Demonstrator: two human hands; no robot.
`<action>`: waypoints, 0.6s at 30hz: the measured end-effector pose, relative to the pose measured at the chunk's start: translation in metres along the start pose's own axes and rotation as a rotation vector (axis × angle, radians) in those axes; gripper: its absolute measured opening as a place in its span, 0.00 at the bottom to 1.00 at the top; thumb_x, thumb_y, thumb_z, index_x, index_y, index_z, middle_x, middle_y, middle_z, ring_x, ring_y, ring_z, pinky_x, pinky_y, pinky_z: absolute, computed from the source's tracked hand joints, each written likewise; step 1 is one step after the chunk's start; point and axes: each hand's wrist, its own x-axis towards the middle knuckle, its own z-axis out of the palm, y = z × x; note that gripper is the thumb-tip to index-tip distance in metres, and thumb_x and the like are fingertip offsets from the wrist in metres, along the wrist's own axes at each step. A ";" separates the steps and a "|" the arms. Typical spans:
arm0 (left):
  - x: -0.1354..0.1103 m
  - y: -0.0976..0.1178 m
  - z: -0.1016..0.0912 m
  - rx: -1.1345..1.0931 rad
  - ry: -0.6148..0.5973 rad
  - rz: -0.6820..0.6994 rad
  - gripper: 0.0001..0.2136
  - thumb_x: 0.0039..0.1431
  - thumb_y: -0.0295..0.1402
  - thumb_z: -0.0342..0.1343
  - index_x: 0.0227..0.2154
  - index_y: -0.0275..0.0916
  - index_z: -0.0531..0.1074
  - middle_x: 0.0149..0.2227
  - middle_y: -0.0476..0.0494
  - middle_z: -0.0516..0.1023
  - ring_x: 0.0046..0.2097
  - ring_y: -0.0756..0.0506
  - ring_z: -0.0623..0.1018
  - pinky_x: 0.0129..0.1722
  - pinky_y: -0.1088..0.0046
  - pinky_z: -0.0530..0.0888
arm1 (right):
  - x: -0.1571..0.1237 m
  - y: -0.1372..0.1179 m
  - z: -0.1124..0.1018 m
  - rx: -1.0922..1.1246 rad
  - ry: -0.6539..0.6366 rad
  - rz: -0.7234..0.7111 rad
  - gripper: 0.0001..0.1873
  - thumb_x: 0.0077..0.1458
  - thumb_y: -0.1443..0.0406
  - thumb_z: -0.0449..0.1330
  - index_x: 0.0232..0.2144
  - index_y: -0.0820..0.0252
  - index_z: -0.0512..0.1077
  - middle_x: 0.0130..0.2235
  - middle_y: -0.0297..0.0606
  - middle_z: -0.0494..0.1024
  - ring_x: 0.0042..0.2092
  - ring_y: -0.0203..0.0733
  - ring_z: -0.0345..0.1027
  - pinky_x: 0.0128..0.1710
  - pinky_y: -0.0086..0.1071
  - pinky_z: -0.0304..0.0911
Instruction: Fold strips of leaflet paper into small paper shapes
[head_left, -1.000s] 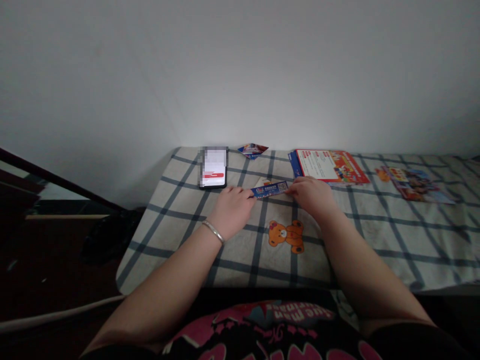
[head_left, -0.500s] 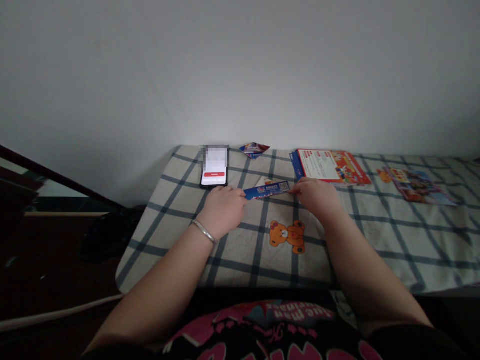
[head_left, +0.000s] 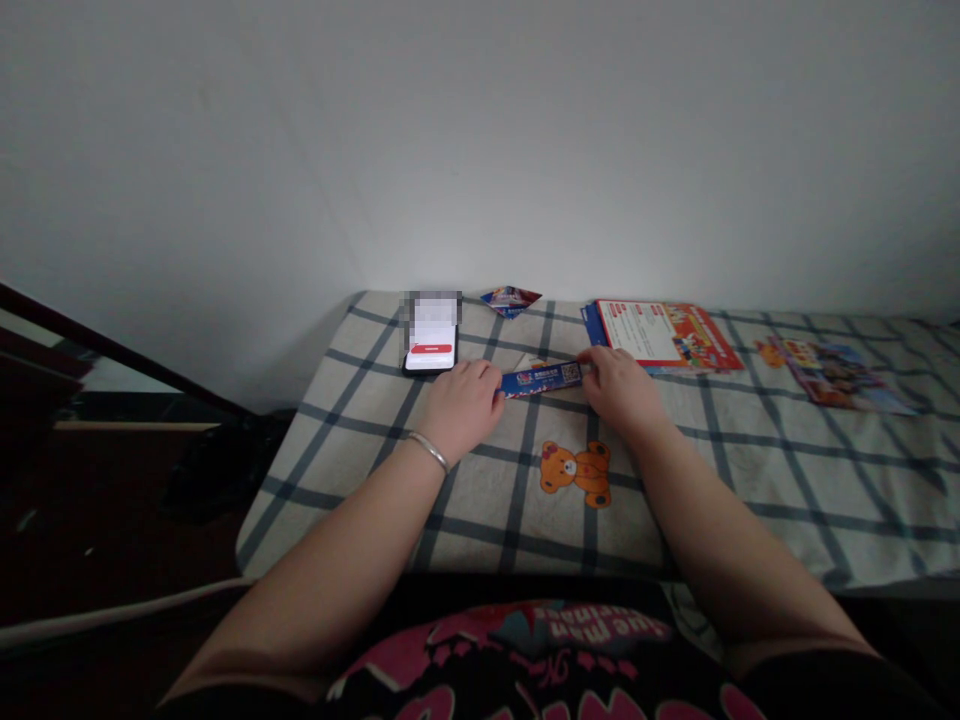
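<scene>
A narrow blue printed paper strip (head_left: 541,378) lies across the checked cloth (head_left: 675,470), pinched at each end by my hands. My left hand (head_left: 461,405), with a silver bangle on the wrist, grips its left end with curled fingers. My right hand (head_left: 619,388) grips the right end the same way. Below the strip the cloth shows an orange bear print (head_left: 576,472).
A phone (head_left: 430,335) with a lit screen lies just beyond my left hand. A small folded paper shape (head_left: 510,299) sits by the wall. A red and white leaflet (head_left: 664,335) and a colourful booklet (head_left: 836,372) lie to the right. A dark frame (head_left: 112,360) stands at left.
My left hand slid outward along the strip and then back in, so less of the strip shows between my hands. The view shifted slightly.
</scene>
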 end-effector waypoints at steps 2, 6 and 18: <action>0.001 0.002 0.003 -0.029 0.027 -0.020 0.10 0.61 0.32 0.54 0.44 0.37 0.70 0.42 0.40 0.76 0.45 0.40 0.74 0.42 0.64 0.72 | 0.001 -0.002 0.006 0.086 0.009 -0.077 0.18 0.57 0.68 0.52 0.49 0.63 0.71 0.46 0.46 0.79 0.49 0.50 0.69 0.51 0.40 0.64; 0.002 0.002 0.010 -0.066 0.053 -0.014 0.21 0.61 0.32 0.55 0.57 0.38 0.62 0.44 0.40 0.76 0.47 0.40 0.74 0.46 0.63 0.71 | 0.002 -0.003 0.016 0.192 0.009 -0.203 0.25 0.57 0.63 0.57 0.57 0.63 0.65 0.48 0.46 0.77 0.51 0.51 0.68 0.54 0.44 0.63; 0.005 -0.002 0.024 -0.175 0.072 -0.031 0.25 0.60 0.30 0.55 0.59 0.36 0.60 0.47 0.39 0.76 0.49 0.39 0.72 0.50 0.61 0.69 | 0.002 -0.008 0.020 0.257 -0.022 -0.287 0.27 0.54 0.65 0.60 0.57 0.62 0.65 0.49 0.45 0.77 0.51 0.51 0.67 0.55 0.45 0.62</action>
